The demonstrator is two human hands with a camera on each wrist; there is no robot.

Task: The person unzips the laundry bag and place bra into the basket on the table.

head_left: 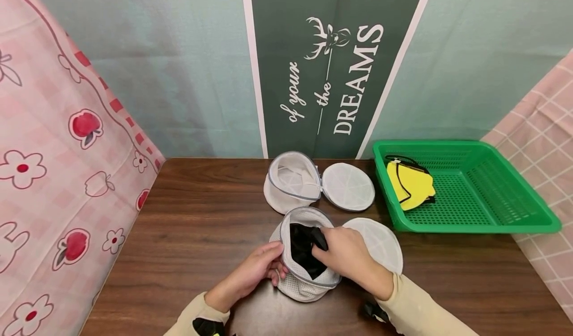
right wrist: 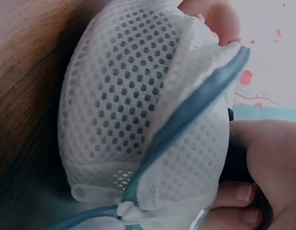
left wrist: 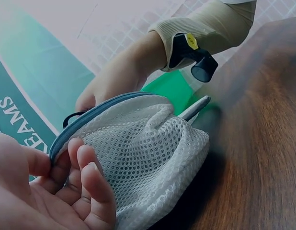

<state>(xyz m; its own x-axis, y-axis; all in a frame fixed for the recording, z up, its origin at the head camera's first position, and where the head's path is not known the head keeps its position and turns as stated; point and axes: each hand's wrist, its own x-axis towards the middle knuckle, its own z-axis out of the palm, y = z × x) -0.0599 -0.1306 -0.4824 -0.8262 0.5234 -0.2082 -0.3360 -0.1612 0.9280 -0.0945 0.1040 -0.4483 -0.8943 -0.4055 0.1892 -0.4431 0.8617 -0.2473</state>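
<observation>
A white mesh laundry bag [head_left: 297,286] with a grey-blue zipper rim stands on the table, its round lid [head_left: 379,244] folded back to the right. Thumb and fingers of my left hand [head_left: 259,266] pinch the bag's rim at its left side; in the left wrist view they meet at the zipper edge. Inside the mouth lies a black cloth item [head_left: 301,244], its exact kind hidden by the folds. My right hand [head_left: 346,251] reaches over the rim from the right and grips a fold of it. In the right wrist view, the mesh wall [right wrist: 133,81] covers part of the fingers.
Behind stands a second white mesh bag [head_left: 286,202], its lid [head_left: 348,187] flipped open to the right. A green basket [head_left: 474,226] at the right holds a yellow cloth item [head_left: 412,184] with black straps. Curtains [head_left: 192,77] hang along the table's back and sides.
</observation>
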